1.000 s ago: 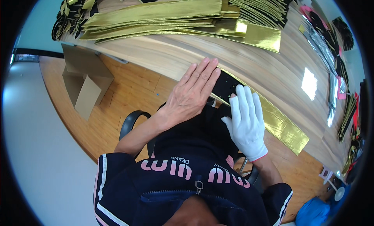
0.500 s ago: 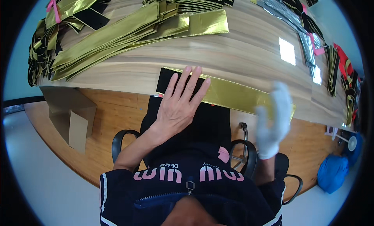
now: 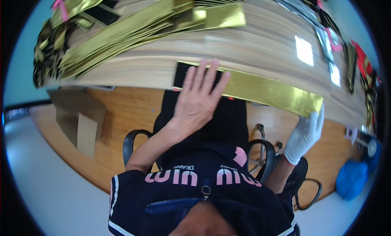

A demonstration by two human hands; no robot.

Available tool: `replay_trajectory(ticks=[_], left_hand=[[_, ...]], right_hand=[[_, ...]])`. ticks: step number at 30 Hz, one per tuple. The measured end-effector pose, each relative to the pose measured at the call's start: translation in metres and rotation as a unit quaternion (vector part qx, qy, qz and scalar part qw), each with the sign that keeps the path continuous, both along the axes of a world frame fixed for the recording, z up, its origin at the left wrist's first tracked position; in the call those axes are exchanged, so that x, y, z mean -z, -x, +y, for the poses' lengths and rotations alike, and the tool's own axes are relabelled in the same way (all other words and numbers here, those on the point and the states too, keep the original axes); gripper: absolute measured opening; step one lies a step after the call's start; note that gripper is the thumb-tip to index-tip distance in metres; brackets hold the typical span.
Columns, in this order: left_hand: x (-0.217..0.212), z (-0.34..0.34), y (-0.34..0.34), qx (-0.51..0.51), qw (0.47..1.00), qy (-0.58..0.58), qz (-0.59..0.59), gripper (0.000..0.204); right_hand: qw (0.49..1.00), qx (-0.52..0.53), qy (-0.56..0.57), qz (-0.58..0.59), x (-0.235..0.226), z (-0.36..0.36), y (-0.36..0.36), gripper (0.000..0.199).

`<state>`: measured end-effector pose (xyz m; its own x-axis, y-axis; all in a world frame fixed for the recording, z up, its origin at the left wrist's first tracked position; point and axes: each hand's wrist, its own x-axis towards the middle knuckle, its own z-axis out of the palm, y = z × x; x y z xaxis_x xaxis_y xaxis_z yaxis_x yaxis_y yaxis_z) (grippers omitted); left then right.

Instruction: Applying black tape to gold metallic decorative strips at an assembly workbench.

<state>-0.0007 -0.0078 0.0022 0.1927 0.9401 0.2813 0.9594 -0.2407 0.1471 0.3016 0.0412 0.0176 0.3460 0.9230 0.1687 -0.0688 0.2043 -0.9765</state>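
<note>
Surface: pale wood-grain table top, its near edge running across in front of the person's lap
Gold strip: long and shiny, lying lengthwise along the near edge of the surface, its right end dipping toward that edge
Black section: at the left end of the gold strip, partly covered by bare fingers
Left hand: bare, open, palm down, fingers slightly spread and pointing toward the far edge, lying across the place where black meets gold
Right hand: in a white glove, at the right end of the gold strip by the near edge, fingers stretched out close together; whether it grips the end, I cannot tell
Stacked gold strips: fanned pile slanting from near the left corner toward the far edge
Pink tie: around a gold and black bundle toward the far left corner
Silver strips: toward the far right corner
Cardboard box: open, on the floor below the near edge, toward its left end
</note>
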Motion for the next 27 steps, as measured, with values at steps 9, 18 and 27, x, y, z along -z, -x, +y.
replay_trajectory(ticks=[9, 18, 27], left_hand=[[0.011, -0.003, -0.006, -0.021, 0.998, -0.056, -0.026, 0.071], [0.012, -0.007, -0.007, -0.028, 0.997, -0.073, 0.001, 0.064], [0.011, -0.004, -0.007, -0.025, 0.997, -0.075, -0.006, 0.065]], right_hand=[[0.809, 0.086, -0.163, -0.558, 0.024, 0.011, -0.025, 0.052], [0.803, 0.087, -0.162, -0.566, 0.015, 0.012, -0.019, 0.050], [0.785, 0.148, -0.144, -0.584, 0.004, 0.008, 0.001, 0.042]])
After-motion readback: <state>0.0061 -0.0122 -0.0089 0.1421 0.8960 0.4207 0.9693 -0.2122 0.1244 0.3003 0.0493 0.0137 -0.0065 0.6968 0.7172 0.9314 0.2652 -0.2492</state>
